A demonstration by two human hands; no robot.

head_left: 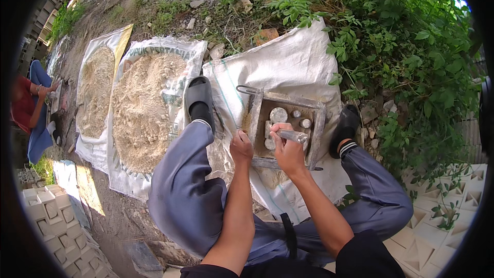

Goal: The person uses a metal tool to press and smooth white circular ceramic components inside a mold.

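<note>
A rectangular box-like mould (320, 123) with grey, worn walls lies between my feet. Inside it stand several pale grey round pieces (278, 115) of different sizes. My right hand (289, 152) is over the mould, its fingers wrapped round a grey cylindrical piece (294, 135) that lies sideways. My left hand (241, 147) is closed just outside the mould's left wall. A tan, bristly-looking patch (247, 121) shows just beyond its fingertips; what the fingers hold, if anything, is too small to make out.
Beneath the mould is a white woven sheet (288, 56). Two more sacks to the left bear heaps of sandy powder (144, 108). Leafy plants (396, 36) crowd the right side. Patterned pale blocks (59, 221) stand at lower left, and another person (36, 103) sits at far left.
</note>
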